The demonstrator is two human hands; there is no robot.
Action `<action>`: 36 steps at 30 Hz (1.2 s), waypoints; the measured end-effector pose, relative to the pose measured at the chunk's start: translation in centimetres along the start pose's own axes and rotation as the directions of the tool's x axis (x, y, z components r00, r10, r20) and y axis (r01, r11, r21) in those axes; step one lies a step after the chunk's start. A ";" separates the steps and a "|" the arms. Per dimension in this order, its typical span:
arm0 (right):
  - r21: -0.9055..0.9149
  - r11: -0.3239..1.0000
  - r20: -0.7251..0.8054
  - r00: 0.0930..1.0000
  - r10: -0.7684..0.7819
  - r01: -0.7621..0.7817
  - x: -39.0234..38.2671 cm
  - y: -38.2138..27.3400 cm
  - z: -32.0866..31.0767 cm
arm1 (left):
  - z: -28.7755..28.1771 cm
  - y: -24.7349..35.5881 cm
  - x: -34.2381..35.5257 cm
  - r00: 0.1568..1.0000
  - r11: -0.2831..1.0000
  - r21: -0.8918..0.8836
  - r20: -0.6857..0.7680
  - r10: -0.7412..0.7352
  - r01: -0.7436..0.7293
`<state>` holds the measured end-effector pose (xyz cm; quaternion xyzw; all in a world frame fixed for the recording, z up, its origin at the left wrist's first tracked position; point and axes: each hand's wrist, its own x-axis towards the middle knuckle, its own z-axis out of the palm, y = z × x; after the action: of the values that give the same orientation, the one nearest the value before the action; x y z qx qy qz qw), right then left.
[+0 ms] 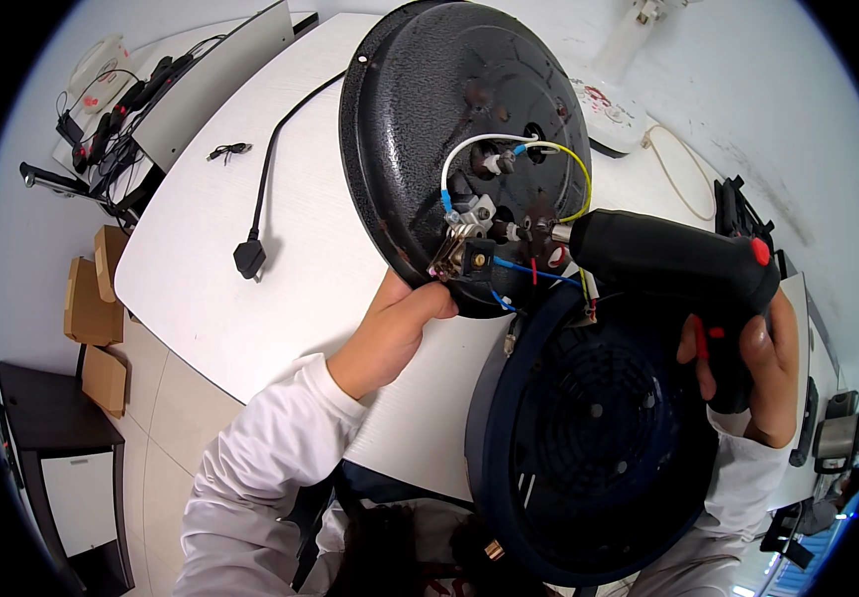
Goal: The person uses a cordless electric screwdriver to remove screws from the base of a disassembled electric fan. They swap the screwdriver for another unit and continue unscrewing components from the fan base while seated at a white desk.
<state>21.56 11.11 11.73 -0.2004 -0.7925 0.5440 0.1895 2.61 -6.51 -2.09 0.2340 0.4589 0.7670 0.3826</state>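
My left hand (pixel 400 328) grips the lower rim of a round black metal plate (pixel 400 119), held raised with its underside facing me. On it are terminals, a bracket assembly (pixel 474 249) and white, yellow-green, blue and red wires. My right hand (pixel 753 363) is closed round a black cordless screwdriver (pixel 668 254) with red buttons; its tip is at the terminals near the plate's lower middle, though exact contact is unclear. Below them lies a dark blue round housing (pixel 589 458), open side up, with vents in its bottom.
A white table (pixel 201 318) carries a black power plug (pixel 248 259) and a small cable (pixel 228 151). Cardboard boxes (pixel 91 298) and a dark cabinet (pixel 51 398) stand left. Devices with cables sit behind a grey panel (pixel 201 80); a white appliance (pixel 604 109) and other equipment stand back and right.
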 end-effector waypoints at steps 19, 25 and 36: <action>0.080 0.997 0.123 0.992 0.009 -0.019 1.5 -0.2 1.9 | 0.4 0.3 -0.1 0.998 0.999 -0.031 -0.054 -0.032 0.030; 0.082 0.996 0.113 0.993 0.031 -0.040 1.6 -0.5 1.8 | -0.1 0.2 -0.1 0.999 0.999 0.018 -0.006 -0.035 0.035; 0.044 0.999 0.065 0.998 0.013 -0.016 1.1 -1.3 1.9 | 0.1 0.2 -0.1 0.999 0.999 0.005 -0.013 -0.039 0.039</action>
<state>19.49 9.72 12.37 -0.1840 -0.7843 0.5693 0.1641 2.67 -6.62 -1.87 0.2209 0.4679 0.7597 0.3939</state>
